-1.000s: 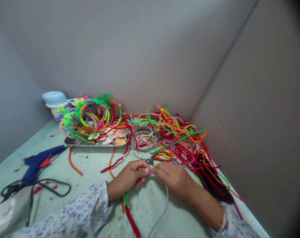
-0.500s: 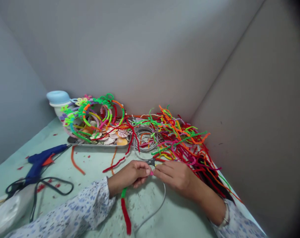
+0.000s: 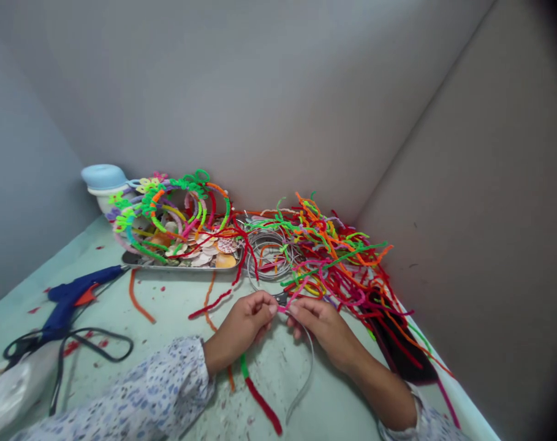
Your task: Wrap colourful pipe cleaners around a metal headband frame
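Pale green table (image 3: pixel 177 306) under everything, and the biggest thing on it is a messy pile of pipe cleaners (image 3: pixel 333 245) off to the right, partly covering a flat black thing (image 3: pixel 413 361). Metal tray (image 3: pixel 181 268) at the back left is loaded with shells (image 3: pixel 209 251), mostly white and tan, with a bunch of fuzzy headbands (image 3: pixel 189 185) standing over its left part. Blue glue gun (image 3: pixel 69 303) sits in front of that, cord looped. Clear plastic bag (image 3: pixel 18 389) at the lower left has something yellowish by it, too blurry to tell if it's inside. Left hand (image 3: pixel 246 321) and right hand (image 3: pixel 317 324) are close together mid-table, both pinching a pink pipe cleaner (image 3: pixel 282 310) on a grey wire (image 3: pixel 311 361) that curves down below them. White bottle (image 3: pixel 104 199) with a blue lid (image 3: pixel 104 176) stands behind the tray, can't see what's in it. Coil of wire (image 3: pixel 271 251) beside the tray, scissors (image 3: pixel 282 299) just behind the fingertips.
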`<state>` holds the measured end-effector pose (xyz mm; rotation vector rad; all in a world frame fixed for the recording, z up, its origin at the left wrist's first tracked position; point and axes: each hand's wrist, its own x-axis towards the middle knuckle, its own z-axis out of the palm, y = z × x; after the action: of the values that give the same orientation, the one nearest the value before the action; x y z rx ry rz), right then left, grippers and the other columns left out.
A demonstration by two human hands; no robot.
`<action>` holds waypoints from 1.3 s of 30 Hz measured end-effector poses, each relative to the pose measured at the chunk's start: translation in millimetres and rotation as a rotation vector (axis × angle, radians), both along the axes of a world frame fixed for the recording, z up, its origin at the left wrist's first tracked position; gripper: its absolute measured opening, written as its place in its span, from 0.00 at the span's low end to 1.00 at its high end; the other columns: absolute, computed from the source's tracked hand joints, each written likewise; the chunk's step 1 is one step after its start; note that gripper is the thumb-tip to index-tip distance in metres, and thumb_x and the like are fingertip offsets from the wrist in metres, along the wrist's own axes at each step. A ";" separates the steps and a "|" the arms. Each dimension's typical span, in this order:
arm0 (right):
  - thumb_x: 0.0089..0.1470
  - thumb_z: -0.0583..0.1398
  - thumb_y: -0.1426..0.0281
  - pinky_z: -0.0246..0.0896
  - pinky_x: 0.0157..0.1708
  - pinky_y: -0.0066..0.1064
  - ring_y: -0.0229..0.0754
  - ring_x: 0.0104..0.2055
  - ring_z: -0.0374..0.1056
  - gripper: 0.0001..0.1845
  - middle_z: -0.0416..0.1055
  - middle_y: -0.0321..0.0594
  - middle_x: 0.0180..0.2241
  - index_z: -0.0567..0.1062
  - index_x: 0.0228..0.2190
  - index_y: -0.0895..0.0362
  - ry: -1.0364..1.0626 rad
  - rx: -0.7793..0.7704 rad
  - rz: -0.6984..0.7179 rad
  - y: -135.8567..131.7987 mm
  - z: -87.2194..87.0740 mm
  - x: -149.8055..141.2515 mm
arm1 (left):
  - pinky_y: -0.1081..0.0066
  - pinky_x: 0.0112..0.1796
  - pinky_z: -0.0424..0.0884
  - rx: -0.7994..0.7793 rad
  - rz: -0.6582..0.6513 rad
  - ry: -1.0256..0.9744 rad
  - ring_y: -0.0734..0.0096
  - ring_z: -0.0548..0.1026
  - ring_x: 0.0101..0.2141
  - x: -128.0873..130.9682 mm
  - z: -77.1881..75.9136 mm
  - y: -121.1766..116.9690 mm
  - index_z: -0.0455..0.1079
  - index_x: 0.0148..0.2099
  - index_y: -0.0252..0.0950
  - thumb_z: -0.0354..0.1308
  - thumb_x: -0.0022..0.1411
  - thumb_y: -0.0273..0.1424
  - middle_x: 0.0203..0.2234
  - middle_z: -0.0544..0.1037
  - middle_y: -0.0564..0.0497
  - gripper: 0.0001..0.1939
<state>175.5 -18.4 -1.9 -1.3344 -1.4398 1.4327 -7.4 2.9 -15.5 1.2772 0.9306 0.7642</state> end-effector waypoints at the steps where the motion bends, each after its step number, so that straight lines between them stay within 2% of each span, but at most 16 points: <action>1: 0.55 0.57 0.58 0.50 0.19 0.24 0.34 0.22 0.63 0.16 0.70 0.36 0.23 0.74 0.29 0.59 0.021 -0.011 -0.007 -0.3 -1.5 -0.5 | 0.80 0.16 0.50 0.004 0.002 0.004 0.82 0.56 0.14 0.3 0.4 -0.2 0.65 0.35 0.34 0.55 0.60 0.39 0.16 0.62 0.60 0.12; 8: 0.52 0.60 0.63 0.52 0.21 0.24 0.33 0.21 0.61 0.11 0.68 0.33 0.20 0.73 0.30 0.59 0.091 -0.014 -0.064 -2.2 -6.5 -3.3 | 0.80 0.16 0.50 -0.009 -0.004 0.016 0.83 0.56 0.14 1.0 3.8 -0.7 0.65 0.35 0.33 0.54 0.60 0.40 0.17 0.63 0.59 0.13; 16: 0.50 0.60 0.67 0.58 0.24 0.26 0.35 0.22 0.64 0.07 0.68 0.32 0.18 0.74 0.28 0.58 0.002 0.069 -0.127 -3.6 -8.8 -8.1 | 0.80 0.14 0.51 -0.051 -0.010 0.031 0.83 0.56 0.12 0.4 2.7 -0.3 0.64 0.33 0.34 0.55 0.59 0.40 0.16 0.64 0.59 0.12; 20: 0.51 0.60 0.67 0.59 0.24 0.27 0.37 0.23 0.65 0.07 0.70 0.34 0.21 0.74 0.27 0.58 -0.124 0.213 -0.132 -5.3 -13.5 -7.1 | 0.80 0.13 0.51 -0.067 -0.018 0.045 0.83 0.56 0.12 0.6 2.3 -1.0 0.64 0.33 0.35 0.54 0.59 0.40 0.16 0.64 0.60 0.13; 23: 0.52 0.60 0.70 0.60 0.27 0.28 0.38 0.26 0.66 0.05 0.72 0.37 0.25 0.75 0.28 0.57 -0.252 0.394 -0.122 -6.8 -14.5 -5.6 | 0.80 0.13 0.51 -0.077 -0.022 0.052 0.84 0.56 0.12 0.3 1.3 -0.9 0.64 0.33 0.35 0.55 0.59 0.40 0.16 0.64 0.60 0.12; 27: 0.54 0.58 0.74 0.58 0.28 0.29 0.39 0.27 0.65 0.06 0.71 0.38 0.25 0.76 0.30 0.56 -0.435 0.655 -0.035 -7.7 -13.7 -1.5 | 0.80 0.13 0.51 -0.069 -0.026 0.058 0.84 0.56 0.12 -0.1 0.5 -0.1 0.63 0.32 0.35 0.55 0.59 0.40 0.16 0.64 0.60 0.13; 31: 0.56 0.55 0.75 0.59 0.29 0.30 0.40 0.28 0.65 0.08 0.70 0.39 0.25 0.75 0.32 0.57 -0.508 0.806 0.033 -7.5 -15.1 0.6 | 0.80 0.13 0.51 -0.084 -0.030 0.058 0.84 0.56 0.12 0.2 2.8 0.5 0.63 0.31 0.35 0.55 0.58 0.40 0.16 0.64 0.60 0.13; 34: 0.55 0.56 0.74 0.59 0.28 0.29 0.39 0.28 0.65 0.07 0.70 0.39 0.26 0.74 0.31 0.57 -0.493 0.797 -0.007 -7.6 -16.8 -1.4 | 0.80 0.13 0.50 -0.107 -0.021 0.057 0.84 0.56 0.11 0.4 4.9 1.3 0.63 0.31 0.35 0.55 0.58 0.40 0.16 0.64 0.61 0.12; 39: 0.52 0.59 0.74 0.60 0.27 0.28 0.39 0.27 0.67 0.04 0.71 0.37 0.26 0.74 0.31 0.55 -0.442 0.678 -0.083 -8.3 -17.6 -5.0 | 0.80 0.12 0.51 -0.117 -0.022 0.050 0.84 0.55 0.11 0.0 3.7 3.6 0.63 0.31 0.35 0.55 0.57 0.39 0.15 0.63 0.61 0.12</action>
<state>170.5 -26.6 -19.5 -1.2666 -1.8949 0.5070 -7.4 6.6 -11.8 1.2062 0.9862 0.6541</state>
